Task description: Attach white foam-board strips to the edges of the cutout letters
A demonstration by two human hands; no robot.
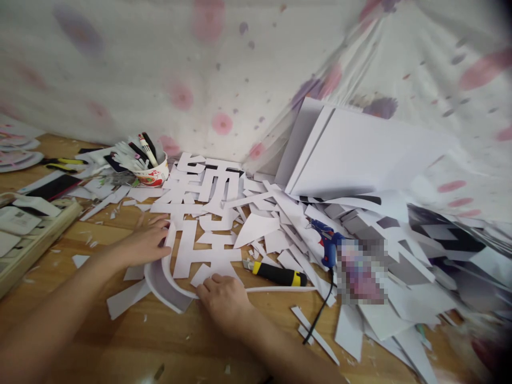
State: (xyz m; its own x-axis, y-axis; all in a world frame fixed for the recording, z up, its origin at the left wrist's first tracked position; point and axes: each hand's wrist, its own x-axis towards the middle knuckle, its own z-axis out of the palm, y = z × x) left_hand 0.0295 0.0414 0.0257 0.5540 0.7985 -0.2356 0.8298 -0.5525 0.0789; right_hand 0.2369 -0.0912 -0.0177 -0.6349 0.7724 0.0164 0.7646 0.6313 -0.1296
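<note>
A white foam-board piece (164, 290) with a curved wall stands on edge near the middle of the table. My left hand (150, 240) grips its upper left end, with the fingers over the rim. Lower right along the same piece, my right hand (224, 301) has its fingers curled and pressed on its edge. A thin white strip (280, 289) runs out to the right from under my right hand; whether it joins the curved piece is hidden. White cut-out characters (210, 186) lie flat just beyond both hands. A yellow and black utility knife (280, 273) rests right of my right hand.
A blue glue gun (328, 245) with a black cord lies among white offcuts (280, 234). Large white boards (352, 149) lean at the back right. A paper cup (154, 175) of pens stands back left, near a power strip (40, 240) and yellow-handled pliers (62, 164).
</note>
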